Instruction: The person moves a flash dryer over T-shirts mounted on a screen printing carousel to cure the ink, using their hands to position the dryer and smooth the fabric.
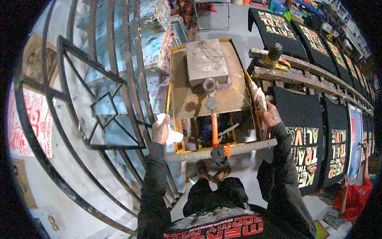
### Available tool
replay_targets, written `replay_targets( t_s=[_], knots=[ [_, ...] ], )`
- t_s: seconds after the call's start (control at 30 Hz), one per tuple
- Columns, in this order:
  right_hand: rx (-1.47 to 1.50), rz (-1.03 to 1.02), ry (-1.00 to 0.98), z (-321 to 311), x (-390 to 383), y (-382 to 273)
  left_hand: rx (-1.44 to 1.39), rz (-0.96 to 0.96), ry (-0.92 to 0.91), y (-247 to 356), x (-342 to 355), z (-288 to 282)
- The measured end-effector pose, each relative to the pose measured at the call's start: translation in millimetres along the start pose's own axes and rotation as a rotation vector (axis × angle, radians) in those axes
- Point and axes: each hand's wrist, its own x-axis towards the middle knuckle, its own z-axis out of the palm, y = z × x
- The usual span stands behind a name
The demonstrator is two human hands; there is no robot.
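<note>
In front of me stands a yellow-framed cart (167, 95) with a brown top plate (183, 107), a grey metal box (207, 59) and an orange pipe (215, 129). A grey wrapped bar (246, 148) runs across its near end. At the cart's left side, my left hand (160, 131) is closed on a white cloth (174, 137), part of which hangs down. My right hand (271, 115) is closed on another whitish cloth (258, 95) along the right side of the frame. Whether my fingers also grip the frame itself is hidden.
Black curved bars (111, 44) rise close on the left. To the right, black printed shirts (274, 32) lie along a rail (310, 84) holding a yellow-and-black tool (278, 61). A person in a red shirt (356, 199) handles a blue framed screen (354, 135).
</note>
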Motion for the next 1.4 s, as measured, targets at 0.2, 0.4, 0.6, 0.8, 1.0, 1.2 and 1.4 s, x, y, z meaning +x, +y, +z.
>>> replay_targets(
  t_s=[0.2, 0.4, 0.6, 0.8, 1.0, 1.2, 1.4],
  knots=[
    [0.112, -0.042, -0.025, -9, 51, -12, 0.075, 0.044, -0.126, 36, 87, 10],
    [0.171, 0.221, -0.012, 4, 144, -17, 0.172, 0.164, -0.104, 43, 211, 19],
    [0.439, 0.034, 0.214, 3, 219, 24, 0.34, 0.232, -0.128, 87, 297, 61],
    [-0.314, -0.008, 0.156, 9, 310, 41, 0.147, 0.324, -0.185, 77, 402, 60],
    [-0.214, 0.122, 0.286, -7, 360, 40, 0.113, 0.378, -0.197, 118, 445, 113],
    [-0.286, 0.199, 0.245, -3, 407, -20, 0.145, 0.387, -0.209, 111, 518, 124],
    [-0.104, 0.165, 0.295, -26, 467, 1, 0.231, 0.497, -0.01, 176, 545, 174]
  ],
)
